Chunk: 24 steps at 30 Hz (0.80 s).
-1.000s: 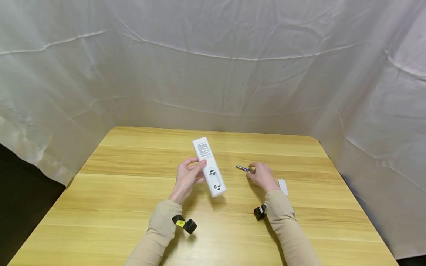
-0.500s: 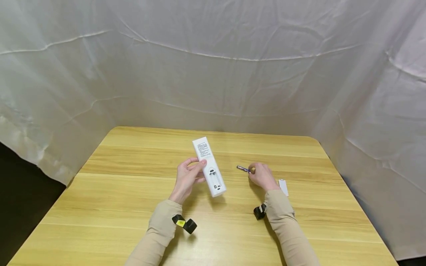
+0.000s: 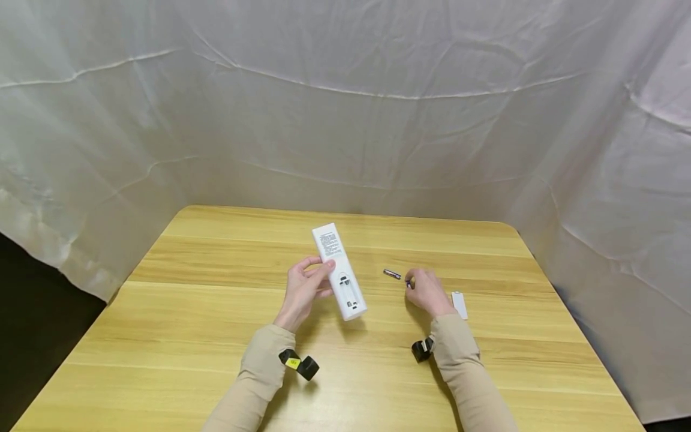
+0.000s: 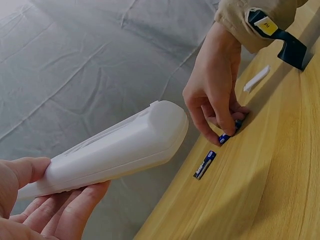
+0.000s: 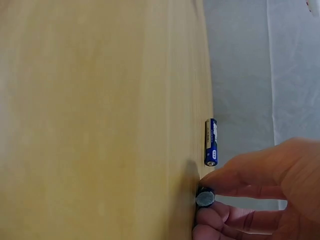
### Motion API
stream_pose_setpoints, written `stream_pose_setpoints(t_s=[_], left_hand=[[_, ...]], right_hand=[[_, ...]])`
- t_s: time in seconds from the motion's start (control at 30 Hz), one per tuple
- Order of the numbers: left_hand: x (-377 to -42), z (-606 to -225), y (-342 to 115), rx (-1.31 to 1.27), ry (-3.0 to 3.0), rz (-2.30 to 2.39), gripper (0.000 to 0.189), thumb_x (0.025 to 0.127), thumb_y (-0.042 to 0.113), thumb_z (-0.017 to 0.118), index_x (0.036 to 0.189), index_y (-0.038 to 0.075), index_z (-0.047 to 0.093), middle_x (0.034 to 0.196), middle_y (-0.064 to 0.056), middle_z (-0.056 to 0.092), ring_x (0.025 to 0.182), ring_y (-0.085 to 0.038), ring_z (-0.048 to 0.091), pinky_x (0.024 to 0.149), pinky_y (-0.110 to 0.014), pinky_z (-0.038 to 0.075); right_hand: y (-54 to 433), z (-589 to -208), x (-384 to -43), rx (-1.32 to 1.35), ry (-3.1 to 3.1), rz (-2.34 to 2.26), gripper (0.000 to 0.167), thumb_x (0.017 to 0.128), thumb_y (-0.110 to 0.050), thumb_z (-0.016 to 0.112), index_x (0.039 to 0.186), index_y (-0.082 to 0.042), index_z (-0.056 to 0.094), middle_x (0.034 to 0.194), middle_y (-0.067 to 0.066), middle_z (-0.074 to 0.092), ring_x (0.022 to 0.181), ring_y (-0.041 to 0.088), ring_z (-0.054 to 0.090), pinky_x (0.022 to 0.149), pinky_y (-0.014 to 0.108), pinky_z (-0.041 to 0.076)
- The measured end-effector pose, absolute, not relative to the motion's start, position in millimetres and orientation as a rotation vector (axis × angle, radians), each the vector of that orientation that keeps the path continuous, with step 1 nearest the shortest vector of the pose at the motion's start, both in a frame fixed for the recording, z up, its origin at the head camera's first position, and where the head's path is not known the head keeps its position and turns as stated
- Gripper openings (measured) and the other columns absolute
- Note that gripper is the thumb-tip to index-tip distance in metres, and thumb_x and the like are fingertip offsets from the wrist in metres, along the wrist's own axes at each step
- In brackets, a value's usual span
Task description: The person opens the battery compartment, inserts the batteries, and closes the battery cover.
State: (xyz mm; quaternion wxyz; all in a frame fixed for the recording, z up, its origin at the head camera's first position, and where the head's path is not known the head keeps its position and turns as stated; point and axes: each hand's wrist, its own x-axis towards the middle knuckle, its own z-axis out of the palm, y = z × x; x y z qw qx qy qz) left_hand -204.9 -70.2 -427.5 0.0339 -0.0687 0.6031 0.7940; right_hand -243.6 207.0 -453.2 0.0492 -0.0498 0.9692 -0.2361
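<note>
A white remote control (image 3: 339, 271) is held up over the table by my left hand (image 3: 305, 288), thumb on its back and fingers beneath. Its back faces up, showing printed text and an uncovered battery compartment (image 3: 349, 292) with no battery in it. My right hand (image 3: 428, 290) pinches a blue battery (image 5: 205, 197) between thumb and fingers, low at the tabletop. A second blue battery (image 4: 204, 165) lies on the table just beyond those fingertips, toward the remote. Behind the right hand, beside its wrist, lies the small white battery cover (image 3: 459, 305).
The wooden table (image 3: 178, 336) has its far edge close to a pale hanging curtain (image 3: 345, 120), which also encloses both sides. Each wrist wears a black camera on a strap, over beige sleeves (image 3: 456, 342).
My right hand has drawn slightly back toward me with one battery, so a gap now separates it from the other battery. The left hand and remote stay nearly still.
</note>
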Motion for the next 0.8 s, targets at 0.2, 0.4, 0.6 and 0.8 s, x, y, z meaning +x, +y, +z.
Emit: stream_pose_setpoints(t_s=[0.2, 0.4, 0.6, 0.8], left_hand=[[-205, -428, -70, -0.203, 1.854, 2.453, 0.031, 0.095, 0.012, 0.068, 0.122, -0.001, 0.059, 0.102, -0.019, 0.077, 0.068, -0.013, 0.074, 0.059, -0.023, 0.064], [-204, -426, -70, -0.229, 1.854, 2.434, 0.031, 0.095, 0.012, 0.067, 0.123, 0.001, 0.059, 0.103, -0.019, 0.077, 0.068, -0.013, 0.074, 0.06, -0.023, 0.064], [-204, -426, -69, -0.227, 1.855, 2.435, 0.031, 0.095, 0.011, 0.068, 0.123, 0.0, 0.059, 0.103, -0.02, 0.077, 0.069, -0.013, 0.074, 0.06, -0.023, 0.064], [-206, -426, -68, -0.214, 1.861, 2.436, 0.032, 0.095, 0.012, 0.068, 0.123, -0.001, 0.059, 0.104, -0.02, 0.077, 0.069, -0.012, 0.074, 0.06, -0.022, 0.064]], right_hand=[[207, -454, -238, -0.114, 2.958, -0.823, 0.027, 0.087, -0.001, 0.061, 0.114, 0.001, 0.065, 0.095, 0.019, 0.071, 0.077, 0.025, 0.059, 0.062, 0.029, 0.049], [209, -457, -236, -0.13, 2.974, -0.973, 0.029, 0.09, 0.0, 0.061, 0.119, 0.001, 0.064, 0.091, 0.017, 0.072, 0.067, 0.019, 0.061, 0.058, 0.027, 0.053], [209, -454, -233, -0.18, 3.018, -1.115, 0.031, 0.091, -0.003, 0.062, 0.122, 0.0, 0.064, 0.094, 0.017, 0.072, 0.077, 0.023, 0.069, 0.065, 0.031, 0.06], [199, -443, -230, -0.337, 3.104, -1.287, 0.029, 0.09, -0.001, 0.066, 0.119, -0.002, 0.067, 0.092, 0.015, 0.074, 0.083, 0.027, 0.072, 0.078, 0.04, 0.065]])
